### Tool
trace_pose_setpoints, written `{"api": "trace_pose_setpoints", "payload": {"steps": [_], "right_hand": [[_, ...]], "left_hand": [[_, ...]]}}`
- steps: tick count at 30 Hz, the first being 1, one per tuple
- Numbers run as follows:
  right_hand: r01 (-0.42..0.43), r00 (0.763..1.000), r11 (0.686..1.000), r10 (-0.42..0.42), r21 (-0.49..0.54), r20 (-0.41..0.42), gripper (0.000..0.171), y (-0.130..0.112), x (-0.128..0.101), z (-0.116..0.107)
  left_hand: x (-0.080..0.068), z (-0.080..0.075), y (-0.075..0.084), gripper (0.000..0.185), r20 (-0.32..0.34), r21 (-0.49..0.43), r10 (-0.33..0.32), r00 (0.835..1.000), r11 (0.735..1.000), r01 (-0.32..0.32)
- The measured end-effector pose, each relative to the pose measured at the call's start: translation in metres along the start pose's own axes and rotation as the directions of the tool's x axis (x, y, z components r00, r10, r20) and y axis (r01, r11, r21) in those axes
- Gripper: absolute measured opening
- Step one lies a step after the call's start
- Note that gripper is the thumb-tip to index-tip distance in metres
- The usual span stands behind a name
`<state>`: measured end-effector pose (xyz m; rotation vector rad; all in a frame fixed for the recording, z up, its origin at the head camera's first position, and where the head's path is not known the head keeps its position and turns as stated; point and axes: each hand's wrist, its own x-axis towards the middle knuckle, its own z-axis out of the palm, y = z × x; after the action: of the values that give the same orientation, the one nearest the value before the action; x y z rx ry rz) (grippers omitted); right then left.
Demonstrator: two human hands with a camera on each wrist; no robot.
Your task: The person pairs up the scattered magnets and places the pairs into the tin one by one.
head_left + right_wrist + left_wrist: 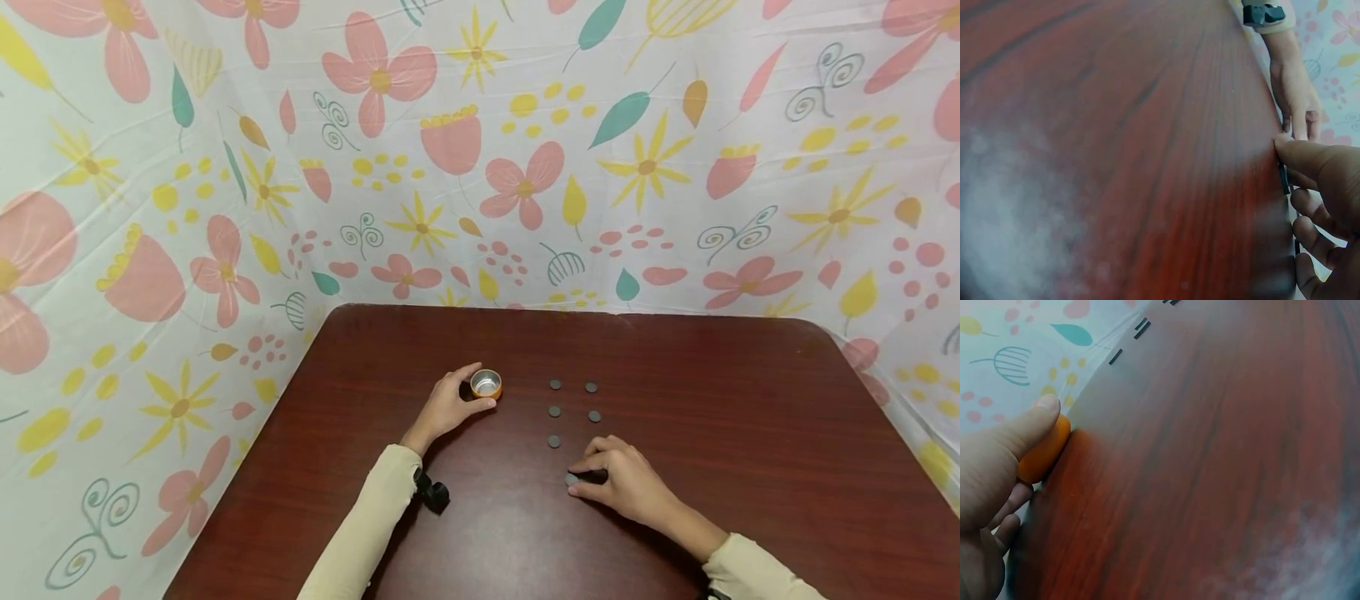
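Under the right hand, fingertips pinch a dark disc flat on the table. Just beyond its fingers lie five more discs. Farther off, the left hand grips an orange cup.

Dark red wooden table, small orange cup, grey discs

orange cup upright, dark disc flat
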<state>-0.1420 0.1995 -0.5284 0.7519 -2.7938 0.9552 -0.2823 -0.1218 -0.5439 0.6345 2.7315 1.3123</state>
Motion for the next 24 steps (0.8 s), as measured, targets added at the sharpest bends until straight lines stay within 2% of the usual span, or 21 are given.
{"api": "trace_pose_setpoints", "payload": {"steps": [10,24], "right_hand": [[0.022,1.0,1.0,-0.022,-0.001,-0.003,0.014,-0.003,0.0011,0.0001],[0.067,0.996,0.996,-0.07,-0.065,-0.048,0.011,-0.0031,0.0017,-0.0002]], "left_hand": [[0.0009,0.0001,0.0001,0.076,-0.005,-0.004,0.0,1.0,1.0,0.0],[-0.0003,0.0006,-0.0023,0.075,-0.007,0.003,0.021,1.0,1.0,-0.021]]}}
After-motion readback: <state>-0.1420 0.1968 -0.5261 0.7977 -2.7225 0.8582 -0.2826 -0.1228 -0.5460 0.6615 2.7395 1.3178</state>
